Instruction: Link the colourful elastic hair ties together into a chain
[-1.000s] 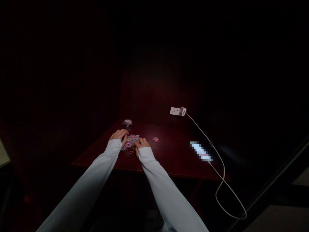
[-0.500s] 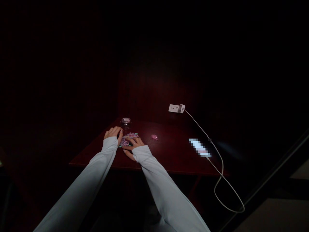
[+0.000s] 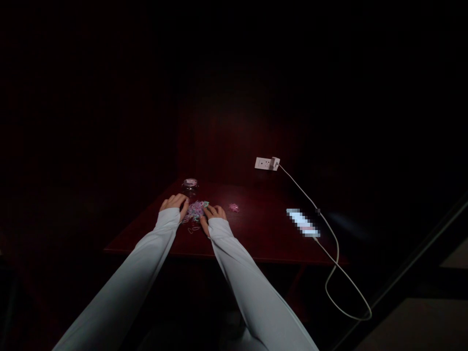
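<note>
A loose pile of small purple, pink and green bands (image 3: 196, 209) lies on the dark red table (image 3: 263, 239), with a few stray loops at its near edge. At its left side is my left hand (image 3: 174, 202), fingers spread and curved, thumb beside the pile. My right hand (image 3: 214, 214) touches the right side of the pile with its fingertips, fingers apart. Nothing is seen gripped in either hand. Behind my left hand stands a clear jar (image 3: 190, 186) with a lid. A smaller pink cluster (image 3: 234, 207) rests to the right of my right hand.
A lit phone (image 3: 302, 223), blurred out, lies at the right of the table. Its white cable (image 3: 337, 243) loops past the table's right side up to a charger in the wall socket (image 3: 266, 164). The surroundings are very dark.
My right hand has moved right, off the top of the pile, uncovering more of it. The pile looks more gathered, with stray loops showing at its near edge. My left hand has barely shifted.
</note>
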The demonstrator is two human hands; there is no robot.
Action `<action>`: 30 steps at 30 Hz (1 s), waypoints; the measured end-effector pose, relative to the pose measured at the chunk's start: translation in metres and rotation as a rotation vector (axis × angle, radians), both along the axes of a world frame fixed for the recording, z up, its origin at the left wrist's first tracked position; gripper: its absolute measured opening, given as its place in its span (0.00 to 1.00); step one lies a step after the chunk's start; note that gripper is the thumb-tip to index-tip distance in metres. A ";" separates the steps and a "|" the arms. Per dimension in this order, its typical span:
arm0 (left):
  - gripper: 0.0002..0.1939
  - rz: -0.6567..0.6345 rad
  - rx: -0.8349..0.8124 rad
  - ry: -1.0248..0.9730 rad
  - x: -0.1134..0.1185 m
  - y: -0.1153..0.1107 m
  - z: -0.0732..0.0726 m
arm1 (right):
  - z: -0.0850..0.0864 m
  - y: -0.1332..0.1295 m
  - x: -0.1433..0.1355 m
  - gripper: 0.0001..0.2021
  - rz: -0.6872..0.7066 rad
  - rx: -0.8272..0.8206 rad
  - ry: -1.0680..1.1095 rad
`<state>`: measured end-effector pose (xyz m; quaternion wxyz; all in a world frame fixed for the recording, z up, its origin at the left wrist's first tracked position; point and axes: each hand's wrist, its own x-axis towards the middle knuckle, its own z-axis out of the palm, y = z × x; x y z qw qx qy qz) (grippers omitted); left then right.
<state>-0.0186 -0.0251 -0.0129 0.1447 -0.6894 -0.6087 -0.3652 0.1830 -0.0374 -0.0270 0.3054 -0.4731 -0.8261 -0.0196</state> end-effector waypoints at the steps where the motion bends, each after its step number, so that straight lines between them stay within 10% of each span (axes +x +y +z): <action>1: 0.16 -0.010 -0.023 0.003 -0.001 0.003 -0.001 | -0.001 0.001 0.000 0.22 -0.020 -0.023 0.009; 12: 0.33 -0.248 -0.254 -0.231 -0.005 0.046 -0.040 | -0.017 0.017 0.001 0.25 0.027 -0.182 0.049; 21: 0.32 -0.415 -0.282 -0.411 -0.007 0.032 -0.027 | -0.018 0.017 0.002 0.22 0.192 -0.170 0.168; 30: 0.26 -0.386 0.003 -0.445 -0.001 0.018 -0.014 | -0.013 0.041 0.006 0.11 0.036 -0.157 0.360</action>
